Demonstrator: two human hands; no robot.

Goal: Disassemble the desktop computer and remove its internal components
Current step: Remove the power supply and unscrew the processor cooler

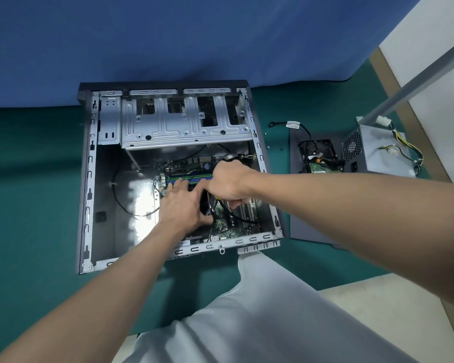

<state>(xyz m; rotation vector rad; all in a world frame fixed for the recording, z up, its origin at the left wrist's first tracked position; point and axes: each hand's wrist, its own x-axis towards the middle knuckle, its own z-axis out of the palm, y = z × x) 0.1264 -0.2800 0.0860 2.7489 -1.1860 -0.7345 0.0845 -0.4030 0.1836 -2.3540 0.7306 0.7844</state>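
The computer case (88, 179) lies on its side near the middle of the green mat (32, 205), open side up; its long axis runs from the person towards the mat's far edge, with the dark front bezel at the blue cloth (194, 35) and the rear nearest the person. Inside, a bare metal drive cage (184, 127) fills the far end; the green motherboard (228, 231) sits in the near right part, with green and blue memory slots (192, 176) across it; a black cable (121, 203) loops over the bare case floor on the left.

The left hand (184, 205) lies on the board, its grip open and fingers straight; the right hand (231, 183) has its fingers curled down over the board (what they hold, if anything, is hidden, so I cannot tell its grip).

Towards the mat's right edge, a dark side panel (307, 213) carries a hard drive (319, 158); a grey power supply (378, 150) stands just beside it; a loose cable (292, 124) bears a white label, its writing too small to read.
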